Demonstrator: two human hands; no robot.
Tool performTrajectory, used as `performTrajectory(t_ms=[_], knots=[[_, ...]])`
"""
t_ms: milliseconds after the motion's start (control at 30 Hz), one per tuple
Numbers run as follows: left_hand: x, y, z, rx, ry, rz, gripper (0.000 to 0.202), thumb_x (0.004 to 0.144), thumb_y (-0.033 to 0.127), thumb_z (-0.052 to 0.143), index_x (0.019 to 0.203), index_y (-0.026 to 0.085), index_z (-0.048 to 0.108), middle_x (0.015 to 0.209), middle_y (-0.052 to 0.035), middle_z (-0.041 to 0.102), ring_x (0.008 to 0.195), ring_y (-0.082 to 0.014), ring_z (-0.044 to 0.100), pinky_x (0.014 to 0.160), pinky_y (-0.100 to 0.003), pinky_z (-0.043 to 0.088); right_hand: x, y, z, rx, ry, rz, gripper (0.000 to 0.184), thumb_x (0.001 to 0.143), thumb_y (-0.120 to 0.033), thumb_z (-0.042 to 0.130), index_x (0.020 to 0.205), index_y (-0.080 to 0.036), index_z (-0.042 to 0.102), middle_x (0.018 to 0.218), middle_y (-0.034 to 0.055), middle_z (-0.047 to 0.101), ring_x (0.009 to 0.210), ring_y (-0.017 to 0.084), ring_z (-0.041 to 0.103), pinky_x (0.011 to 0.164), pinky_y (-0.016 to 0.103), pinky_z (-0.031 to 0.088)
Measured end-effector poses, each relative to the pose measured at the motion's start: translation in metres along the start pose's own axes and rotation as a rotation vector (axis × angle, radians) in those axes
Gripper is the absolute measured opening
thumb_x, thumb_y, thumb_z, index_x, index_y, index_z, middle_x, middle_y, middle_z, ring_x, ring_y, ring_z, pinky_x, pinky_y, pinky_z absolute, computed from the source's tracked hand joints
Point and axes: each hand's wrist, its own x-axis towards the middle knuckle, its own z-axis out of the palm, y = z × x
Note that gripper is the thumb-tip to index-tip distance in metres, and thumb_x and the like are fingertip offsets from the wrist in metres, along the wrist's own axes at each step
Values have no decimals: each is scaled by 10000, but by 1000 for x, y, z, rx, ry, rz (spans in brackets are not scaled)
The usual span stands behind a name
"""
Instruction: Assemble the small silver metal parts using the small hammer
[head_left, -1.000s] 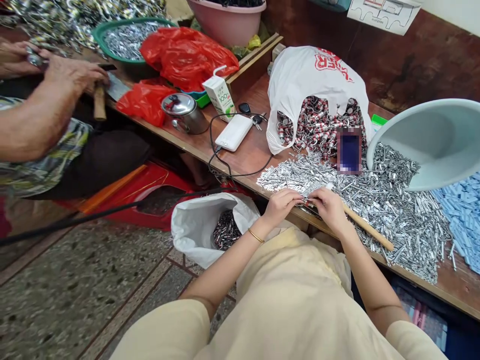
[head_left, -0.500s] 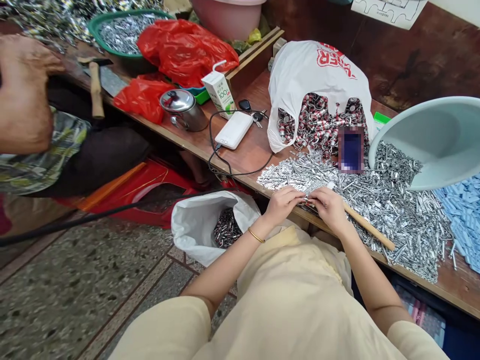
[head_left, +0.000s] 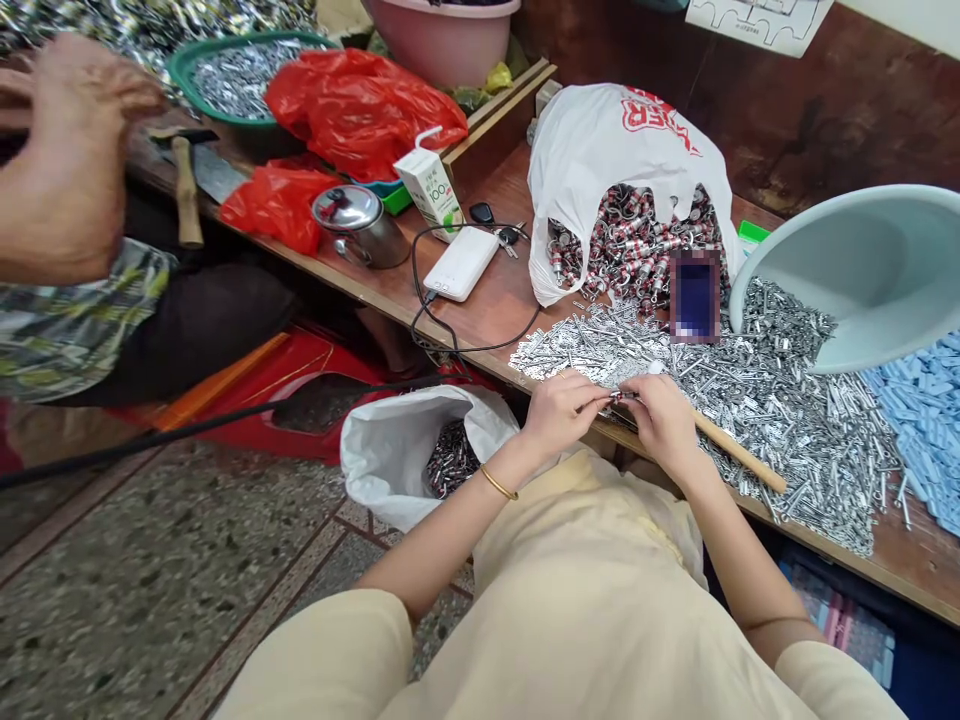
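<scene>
At the table's front edge, my left hand (head_left: pixel 564 412) and my right hand (head_left: pixel 663 422) face each other, fingertips pinched on one small metal piece (head_left: pixel 619 397) with dark and red parts. Its exact kind is too small to make out. Just beyond my fingers lies a spread heap of small silvery metal parts (head_left: pixel 600 340). Behind that heap, a white plastic bag (head_left: pixel 592 130) lies open, full of red-and-silver metal pieces (head_left: pixel 637 245) with rings. Below and left of my left hand stands an open white sack (head_left: pixel 382 455) holding similar small pieces (head_left: pixel 452 460).
A wooden handle (head_left: pixel 739 450) lies on the heap beside my right forearm. A grey-blue tub (head_left: pixel 892 270) is tipped over the parts, near light-blue pieces (head_left: pixel 926 430). Leftward are a power bank (head_left: pixel 461 262), drink carton (head_left: pixel 431 190), steel mug (head_left: pixel 367 230), hammer (head_left: pixel 187 190) and another person's arm (head_left: pixel 67 190).
My fingertips have drawn slightly apart, so more of the small piece shows between them. The other person's hand at the left has shifted up and to the right.
</scene>
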Motion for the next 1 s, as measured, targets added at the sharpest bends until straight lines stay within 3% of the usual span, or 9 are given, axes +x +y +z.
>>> performTrajectory(t_ms=[233, 333, 400, 500, 600, 700, 800, 967, 1000], knots=[[9, 6, -32, -170, -137, 106, 180, 971, 221, 626, 938, 203, 802, 740, -36, 727, 695, -142, 609, 711, -300, 484, -3, -5, -19, 164, -128, -112, 211, 1029, -254, 510, 1124, -235, 697, 1078, 99, 698, 955, 213, 663, 815, 361, 551], [9, 8, -37, -260, -190, 79, 165, 960, 253, 651, 932, 231, 812, 713, -28, 701, 706, -149, 603, 739, -314, 489, -7, -10, -24, 277, -154, -78, 185, 1013, -288, 548, 1078, -255, 718, 1029, 79, 710, 897, 193, 674, 783, 344, 560], [5, 12, -29, -335, -129, -23, 143, 943, 286, 680, 918, 249, 816, 775, -39, 711, 788, -166, 627, 788, -324, 509, -11, -15, -24, 342, -95, 5, 175, 998, -311, 568, 1018, -266, 736, 977, 66, 724, 871, 194, 683, 774, 352, 567], [-8, 25, -4, -531, 53, -292, 161, 922, 357, 709, 902, 222, 795, 968, -76, 719, 947, -191, 662, 829, -319, 548, -17, -22, -16, 424, 51, 176, 168, 968, -345, 604, 942, -276, 755, 922, 60, 737, 871, 215, 688, 805, 395, 573], [-21, 40, 21, -747, 189, -536, 230, 948, 400, 667, 939, 181, 737, 946, -69, 715, 857, -165, 676, 758, -279, 574, -26, -28, 0, 522, 162, 353, 193, 943, -403, 628, 896, -268, 758, 893, 70, 728, 869, 234, 681, 803, 425, 576], [-23, 45, 30, -761, 160, -598, 246, 926, 407, 692, 908, 163, 724, 870, -56, 708, 771, -146, 664, 696, -249, 570, -33, -26, 8, 567, 107, 452, 233, 939, -464, 620, 870, -277, 740, 894, 63, 718, 861, 240, 679, 750, 413, 584], [-19, 31, 23, -735, 45, -585, 294, 887, 443, 719, 832, 155, 726, 794, -48, 695, 703, -143, 649, 638, -248, 558, -36, 0, -8, 502, 11, 473, 186, 915, -466, 644, 850, -315, 731, 882, 25, 724, 831, 241, 676, 725, 409, 579], [-11, -15, 0, -673, 42, -698, 362, 773, 485, 795, 851, 137, 734, 781, -51, 717, 688, -153, 645, 659, -275, 552, -42, 87, -68, 130, 225, 637, 230, 894, -400, 566, 858, -212, 694, 924, 113, 704, 921, 291, 600, 884, 499, 465], [-9, -24, -3, -642, 46, -718, 367, 752, 485, 805, 844, 136, 737, 785, -52, 722, 703, -154, 647, 669, -272, 545, -44, 102, -76, -35, 176, 654, 223, 876, -387, 569, 817, -207, 688, 892, 116, 705, 896, 288, 591, 878, 488, 453]])
